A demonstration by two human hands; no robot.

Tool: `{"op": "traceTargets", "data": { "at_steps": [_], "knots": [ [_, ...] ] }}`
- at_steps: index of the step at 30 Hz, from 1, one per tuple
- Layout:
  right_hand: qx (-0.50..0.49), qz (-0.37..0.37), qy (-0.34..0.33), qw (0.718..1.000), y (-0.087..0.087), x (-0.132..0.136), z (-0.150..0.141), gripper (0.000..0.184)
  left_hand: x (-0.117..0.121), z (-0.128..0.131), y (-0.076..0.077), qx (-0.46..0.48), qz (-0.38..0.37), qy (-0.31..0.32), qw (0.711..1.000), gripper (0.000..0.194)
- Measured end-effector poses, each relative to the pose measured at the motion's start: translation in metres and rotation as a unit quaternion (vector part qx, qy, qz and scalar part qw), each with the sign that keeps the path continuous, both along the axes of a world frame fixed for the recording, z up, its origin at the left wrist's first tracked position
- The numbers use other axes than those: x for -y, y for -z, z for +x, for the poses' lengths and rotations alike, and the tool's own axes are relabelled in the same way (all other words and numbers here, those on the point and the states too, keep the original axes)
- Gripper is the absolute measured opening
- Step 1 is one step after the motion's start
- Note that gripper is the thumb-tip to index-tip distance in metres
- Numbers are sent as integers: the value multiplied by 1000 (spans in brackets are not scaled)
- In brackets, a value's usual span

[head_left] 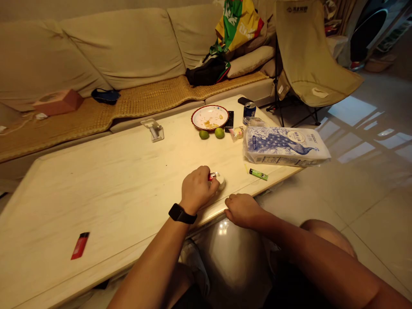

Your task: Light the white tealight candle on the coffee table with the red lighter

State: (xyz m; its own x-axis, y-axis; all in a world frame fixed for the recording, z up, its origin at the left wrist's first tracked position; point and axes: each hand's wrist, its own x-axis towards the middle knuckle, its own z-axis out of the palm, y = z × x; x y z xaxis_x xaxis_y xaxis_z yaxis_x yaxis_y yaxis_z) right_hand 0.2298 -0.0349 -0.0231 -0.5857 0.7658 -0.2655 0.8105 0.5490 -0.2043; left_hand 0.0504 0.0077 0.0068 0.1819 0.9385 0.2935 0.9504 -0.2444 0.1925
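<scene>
My left hand [198,189], with a black watch [182,213] on its wrist, is closed around a small white object [220,180] with a red patch, low over the table near its front edge. The fingers cover most of that object, so its kind is unclear. My right hand [242,209] is curled closed beside the table's front edge, to the right of the left hand. Whatever may be inside it is hidden. Beyond it lies a slim green item [258,174] with a black end. At the far left rests a flat red item [80,246] with a black end.
On the pale table [106,189] stand a red-rimmed plate [210,116] with food scraps, two green limes [219,133], a blue can [249,110], a large tissue pack [285,145] and a grey-white holder [153,130]. Behind are a sofa [128,47] and a folding chair [309,56].
</scene>
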Motion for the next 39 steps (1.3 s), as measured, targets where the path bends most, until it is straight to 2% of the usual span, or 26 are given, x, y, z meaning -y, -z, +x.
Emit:
{"op": "traceTargets", "data": {
  "at_steps": [9, 15, 25, 39],
  "knots": [
    [1, -16, 7, 1000, 2, -1, 1, 32, 0, -3, 0, 40, 1, 4, 999, 16],
    [-5, -4, 0, 1000, 3, -1, 1, 32, 1, -19, -4, 91, 16, -27, 995, 23],
    [4, -2, 4, 1000, 2, -1, 1, 30, 9, -35, -5, 101, 28, -41, 994, 23],
    [4, -7, 2, 1000, 5, -1, 2, 30, 9, -36, -6, 103, 24, -44, 993, 22]
  ]
}}
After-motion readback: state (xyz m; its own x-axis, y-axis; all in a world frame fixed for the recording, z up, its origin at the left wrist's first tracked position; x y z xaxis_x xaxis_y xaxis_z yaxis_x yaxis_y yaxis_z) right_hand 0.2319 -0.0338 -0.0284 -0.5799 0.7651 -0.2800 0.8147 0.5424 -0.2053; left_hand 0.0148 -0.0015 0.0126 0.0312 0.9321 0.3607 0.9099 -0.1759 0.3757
